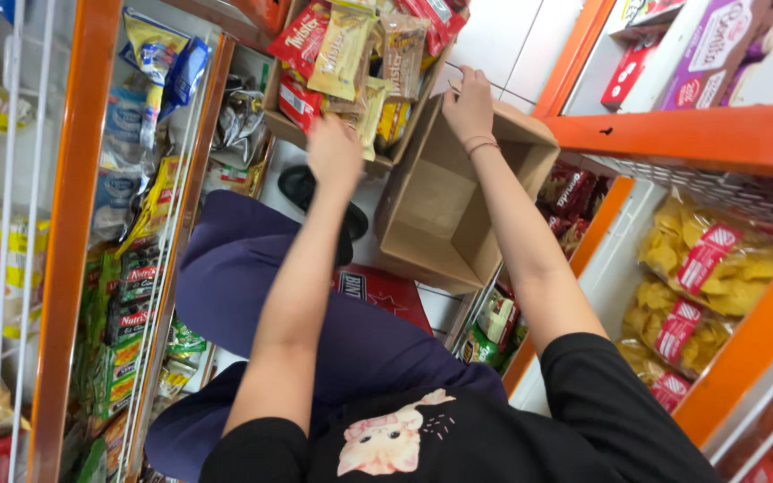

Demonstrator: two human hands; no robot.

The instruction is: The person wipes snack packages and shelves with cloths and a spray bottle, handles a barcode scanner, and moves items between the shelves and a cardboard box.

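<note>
- empty cardboard box [440, 210]: the landmark; brown, open at the top, tilted on its side so that its bare inside faces the camera, resting between the 2 orange shelf units.
- right hand [469, 105]: at the far rim of the empty cardboard box, fingers curled over the edge and closed on it; a thin band sits on the wrist just below.
- left hand [333, 150]: to the left of the empty cardboard box, raised with its back to the camera, against the near wall of the snack carton; whether its fingers are closed on anything cannot be told, as they are hidden.
- snack carton [281, 112]: a 2nd cardboard box, just left of and beyond the empty cardboard box, filled with packets.
- snack packets [342, 54]: red, yellow and brown wrappers, piled loosely in the snack carton, above the left hand.
- red flat pack [386, 293]: lying just below the near corner of the empty cardboard box, beside the person's knee.
- chip bags [704, 268]: clear bags of yellow crisps with red labels, on the orange shelf to the right of the empty cardboard box.
- wire shelf rack [149, 268]: well to the left of the empty cardboard box, holding mixed packets behind white wires.
</note>
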